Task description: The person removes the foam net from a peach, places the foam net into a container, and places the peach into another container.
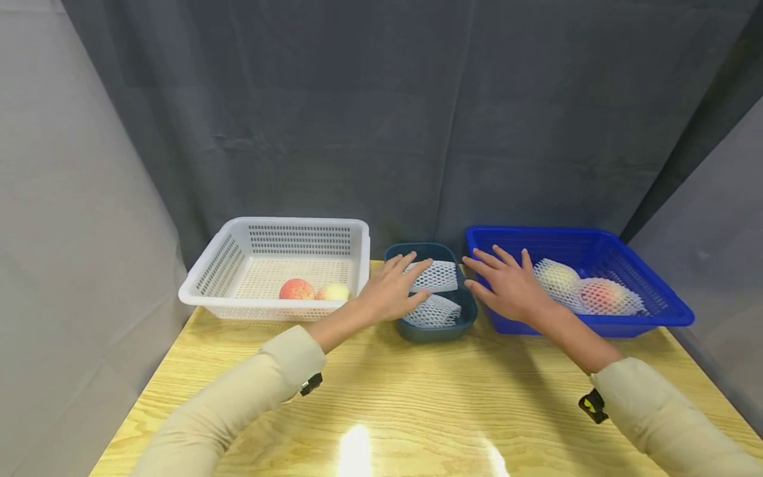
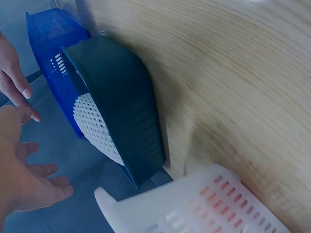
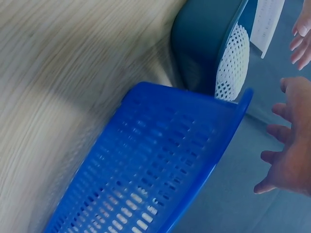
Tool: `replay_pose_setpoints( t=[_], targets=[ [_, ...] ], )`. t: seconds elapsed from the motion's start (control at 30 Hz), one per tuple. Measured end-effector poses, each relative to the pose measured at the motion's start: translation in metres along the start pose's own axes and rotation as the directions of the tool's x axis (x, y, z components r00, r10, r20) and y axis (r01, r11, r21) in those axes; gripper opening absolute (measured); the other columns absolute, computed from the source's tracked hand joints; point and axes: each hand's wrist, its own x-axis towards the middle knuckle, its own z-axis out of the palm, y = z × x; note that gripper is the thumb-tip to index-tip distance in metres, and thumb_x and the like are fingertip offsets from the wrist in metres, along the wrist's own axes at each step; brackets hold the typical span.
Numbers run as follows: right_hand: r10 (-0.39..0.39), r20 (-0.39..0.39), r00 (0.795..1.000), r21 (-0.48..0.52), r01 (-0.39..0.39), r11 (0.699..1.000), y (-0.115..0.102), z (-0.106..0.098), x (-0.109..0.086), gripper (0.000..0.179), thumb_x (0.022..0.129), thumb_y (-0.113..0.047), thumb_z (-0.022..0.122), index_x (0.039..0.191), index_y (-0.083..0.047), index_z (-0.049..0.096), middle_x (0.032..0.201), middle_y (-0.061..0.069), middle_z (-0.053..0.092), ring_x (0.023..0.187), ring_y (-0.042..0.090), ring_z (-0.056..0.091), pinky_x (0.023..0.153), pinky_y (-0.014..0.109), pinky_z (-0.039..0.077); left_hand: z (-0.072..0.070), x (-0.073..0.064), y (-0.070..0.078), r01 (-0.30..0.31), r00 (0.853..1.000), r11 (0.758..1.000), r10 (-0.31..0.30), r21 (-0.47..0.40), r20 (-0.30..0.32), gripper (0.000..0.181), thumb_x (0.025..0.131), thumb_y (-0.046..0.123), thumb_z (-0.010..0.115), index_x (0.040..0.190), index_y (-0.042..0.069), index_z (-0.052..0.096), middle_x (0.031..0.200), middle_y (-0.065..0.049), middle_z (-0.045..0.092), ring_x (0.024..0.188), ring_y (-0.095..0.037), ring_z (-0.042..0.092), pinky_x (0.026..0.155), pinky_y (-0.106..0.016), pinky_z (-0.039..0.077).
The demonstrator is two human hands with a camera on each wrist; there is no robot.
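My left hand [image 1: 390, 290] hovers with spread fingers at the left side of a dark teal bin [image 1: 438, 334], holding nothing. Two white foam net sleeves [image 1: 438, 311] lie in that bin, partly covered by the left fingers in the head view. Over the left rim of a blue basket [image 1: 638, 324] hangs my right hand [image 1: 507, 283], its fingers spread and nothing in them. Inside the blue basket are two peaches in white foam nets, one pale [image 1: 556, 277] and one reddish [image 1: 603, 296]. Both wrist views show the hands above the rims.
A white basket [image 1: 208, 298] at the left holds a red peach [image 1: 297, 289] and a pale yellow peach [image 1: 333, 292]. All the containers stand in a row along the back of the wooden table [image 1: 405, 411]. Dark grey cloth [image 1: 357, 119] hangs behind them.
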Motion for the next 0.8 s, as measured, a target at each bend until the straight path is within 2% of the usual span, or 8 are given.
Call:
replay_pose_setpoints(
  t=[0.2,0.53,0.8],
  targets=[
    [0.020,0.011,1.000,-0.019,-0.019,1.000,0.009,0.002,-0.006,0.056,0.103,-0.047,0.050,0.151,-0.017,0.046,0.155,0.016,0.038,0.143,0.048,0.024,0.103,0.081,0.007,0.007,0.008,0.010,-0.026,1.000,1.000,0.026,-0.002,0.006,0.061,0.105,0.048,0.044,0.159,0.025,0.029,0.162,-0.011,0.025,0.146,-0.035,0.026,0.118,-0.047,0.023],
    [0.074,0.050,0.996,-0.021,-0.073,0.997,0.024,-0.005,-0.016,0.058,0.104,-0.046,0.050,0.152,-0.015,0.045,0.156,0.018,0.036,0.144,0.048,0.021,0.101,0.082,0.002,0.019,0.017,0.030,-0.093,0.996,0.996,0.093,-0.002,-0.020,0.059,0.105,0.047,0.046,0.157,0.023,0.034,0.160,-0.011,0.030,0.144,-0.030,0.031,0.116,-0.044,0.029],
    [0.118,0.071,0.991,-0.025,-0.116,0.993,0.033,-0.008,-0.027,0.058,0.103,-0.045,0.051,0.152,-0.015,0.043,0.156,0.019,0.036,0.143,0.050,0.020,0.100,0.083,0.000,0.028,0.025,0.049,-0.114,0.993,0.993,0.115,0.042,-0.007,0.057,0.106,0.047,0.044,0.157,0.026,0.034,0.159,-0.009,0.033,0.145,-0.026,0.031,0.117,-0.039,0.026]
  ],
)
